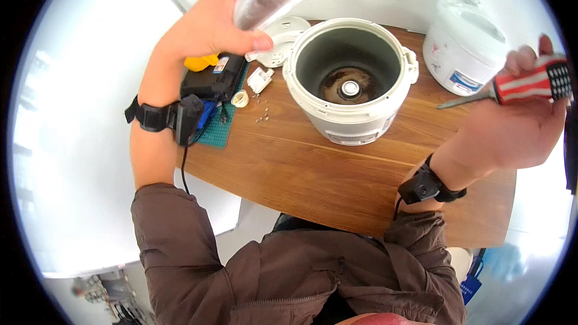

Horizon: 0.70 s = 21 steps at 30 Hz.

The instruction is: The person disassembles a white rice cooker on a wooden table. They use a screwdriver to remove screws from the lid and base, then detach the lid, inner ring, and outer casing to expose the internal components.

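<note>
My left hand (211,24) is raised at the upper left, its fingers wrapped round a shiny, silvery curved piece (274,0) that is partly cut off by the top edge. At the right, my right hand (512,129) grips a screwdriver (530,87) with a red, white and dark starred handle; its shaft points left. Between the hands stands a white rice cooker body (346,117), open at the top. A brown-stained heating plate (337,87) with a round metal centre shows at its bottom.
Left of the cooker lie a white round lid part (292,27), a small white plastic part (260,80), a cream ring (239,99) and several tiny screws (262,118). Beyond them, a black case (211,81) rests on a green mat (217,137). A second white cooker (448,54) stands back right.
</note>
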Motion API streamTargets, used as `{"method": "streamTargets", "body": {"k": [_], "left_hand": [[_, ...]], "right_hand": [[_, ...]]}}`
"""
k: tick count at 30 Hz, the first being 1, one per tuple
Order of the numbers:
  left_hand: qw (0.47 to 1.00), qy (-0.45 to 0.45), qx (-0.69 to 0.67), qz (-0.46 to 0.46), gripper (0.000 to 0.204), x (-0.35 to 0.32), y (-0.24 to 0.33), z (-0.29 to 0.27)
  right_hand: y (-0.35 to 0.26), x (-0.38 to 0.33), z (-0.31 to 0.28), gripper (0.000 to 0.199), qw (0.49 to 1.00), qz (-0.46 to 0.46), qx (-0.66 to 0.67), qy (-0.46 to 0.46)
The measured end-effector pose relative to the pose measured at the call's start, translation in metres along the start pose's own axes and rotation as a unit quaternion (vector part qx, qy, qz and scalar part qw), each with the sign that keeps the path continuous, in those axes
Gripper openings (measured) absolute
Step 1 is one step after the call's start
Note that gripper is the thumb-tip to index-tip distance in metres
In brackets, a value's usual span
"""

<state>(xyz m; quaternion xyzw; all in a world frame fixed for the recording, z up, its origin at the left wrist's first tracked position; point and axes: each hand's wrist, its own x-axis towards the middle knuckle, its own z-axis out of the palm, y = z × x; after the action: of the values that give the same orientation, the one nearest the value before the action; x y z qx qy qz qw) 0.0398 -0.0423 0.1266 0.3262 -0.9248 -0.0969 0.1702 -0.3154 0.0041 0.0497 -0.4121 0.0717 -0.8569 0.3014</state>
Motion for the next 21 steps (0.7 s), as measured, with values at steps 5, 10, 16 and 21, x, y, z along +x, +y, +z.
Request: {"method": "streamTargets", "body": {"k": [5,10,16,21], "left_hand": [[0.985,0.052,0.088,-0.137,0.097,-0.058,-0.04,-0.006],[0.951,0.033,0.213,-0.222,0.096,-0.101,-0.098,0.052],[0.923,-0.041,0.224,-0.311,0.097,-0.076,-0.147,0.105],[0.901,-0.141,0.187,-0.365,0.097,-0.047,-0.197,0.128]], "right_hand": [[0.002,-0.003,0.013,0.053,0.956,-0.114,-0.267,0.052],[0.004,0.003,-0.01,0.055,0.986,-0.037,-0.158,-0.02],[0.011,-0.011,0.037,0.048,0.97,-0.034,-0.229,0.076],[0.015,-0.019,0.056,0.04,0.949,-0.092,-0.289,0.087]]}}
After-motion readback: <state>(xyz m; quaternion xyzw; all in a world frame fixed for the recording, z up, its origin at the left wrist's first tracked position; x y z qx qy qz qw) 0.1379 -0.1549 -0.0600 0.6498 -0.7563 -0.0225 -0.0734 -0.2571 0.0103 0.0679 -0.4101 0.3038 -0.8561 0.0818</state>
